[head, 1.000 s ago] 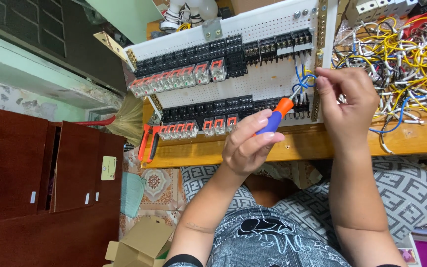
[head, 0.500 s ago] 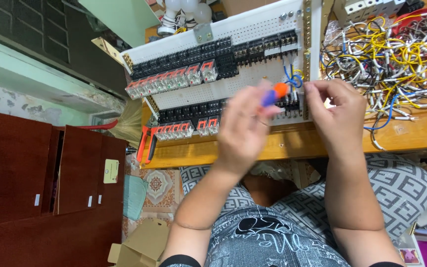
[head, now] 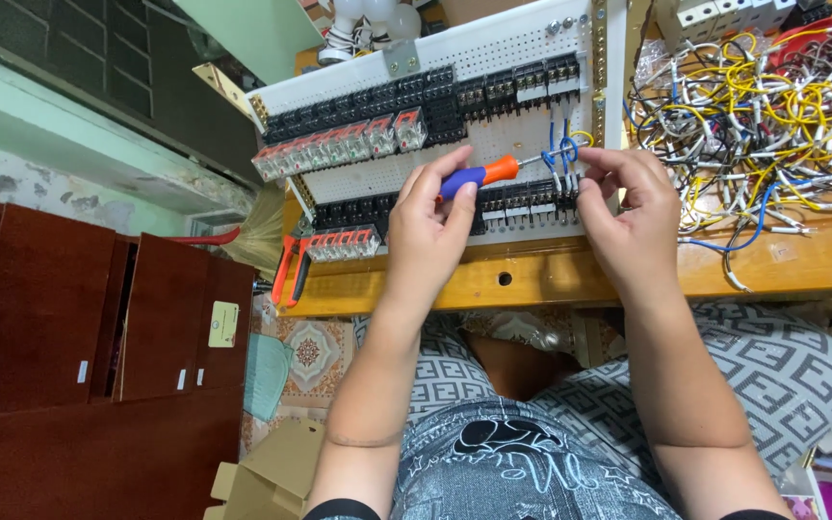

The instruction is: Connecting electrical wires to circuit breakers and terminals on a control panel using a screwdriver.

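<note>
A: What is sitting in front of the hands?

B: A long yellow wooden counter (head: 532, 279) is carrying a white perforated mounting panel (head: 522, 48) lined with rows of black terminal blocks and clear red-topped relays. Beyond the right hand (head: 633, 217), a loose tangle of yellow, white and blue wires (head: 753, 106) is lying on the counter.

A: Which step is going on?

B: Judging by the pose, a wire end is being fastened into a terminal. The next move is probably calling for the tip to be seated squarely in the screw while the wire is being kept in its slot.

A: And the hands themselves?

B: The left hand (head: 430, 226) is closing around a screwdriver with a blue and orange plastic handle (head: 479, 175), its shaft pointing towards the right hand. The right hand is pinching with curled fingers at a pair of thin blue wires (head: 560, 154) just above its fingertips, at the black terminal row (head: 532, 200) between the two hands.
</note>
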